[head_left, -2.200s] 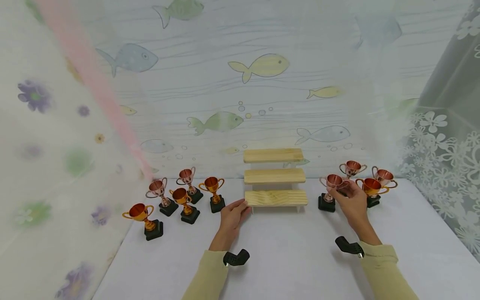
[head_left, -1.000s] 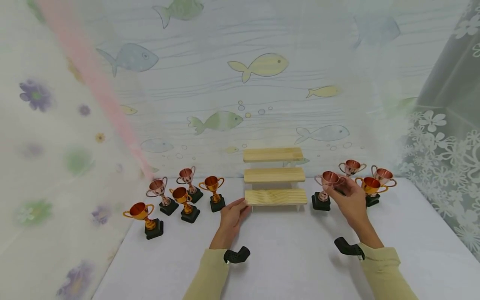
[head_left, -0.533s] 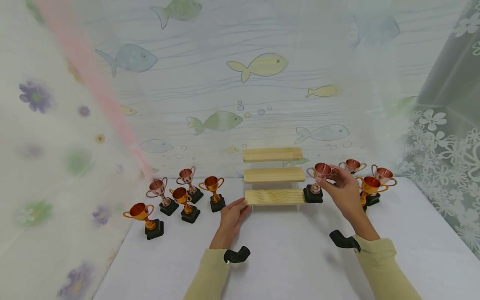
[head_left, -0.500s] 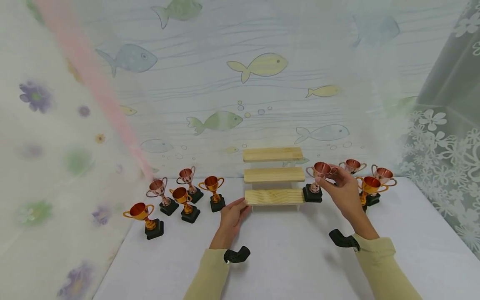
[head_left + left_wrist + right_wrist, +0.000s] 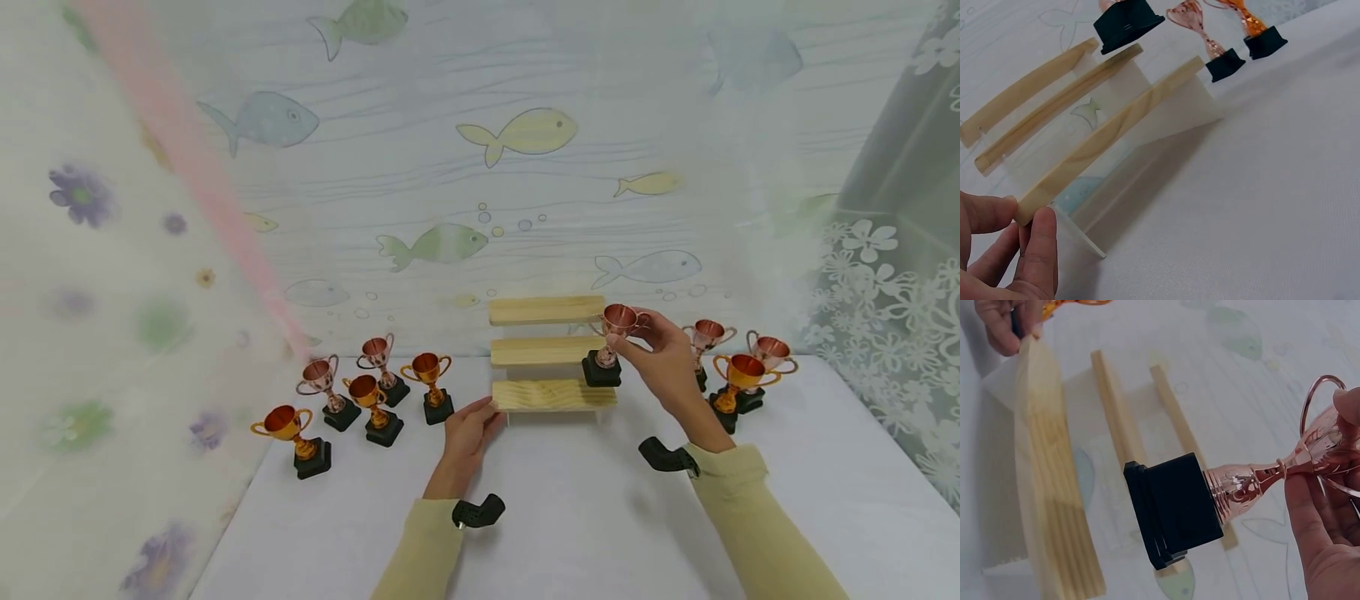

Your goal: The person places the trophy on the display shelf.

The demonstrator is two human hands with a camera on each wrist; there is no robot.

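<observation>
My left hand pinches the left end of the lowest step of a three-step wooden display stand. The thumb and fingers around that end show closely in the left wrist view. A rose-gold trophy with a black base is held by its cup in my right hand. It hangs upright in the air at the right end of the stand, its base above the lowest step and partly before the middle one. In the right wrist view the trophy's base appears apart from the boards.
Left of the stand are gold trophies, such as one gold trophy, and two rose-gold ones, including a rose-gold trophy. On the right stand a gold trophy and two rose-gold ones. A fish-print curtain hangs behind the white table.
My right hand has lifted the rose-gold trophy off the table and carried it left and up to the stand's right end. The left hand has stayed on the lowest step.
</observation>
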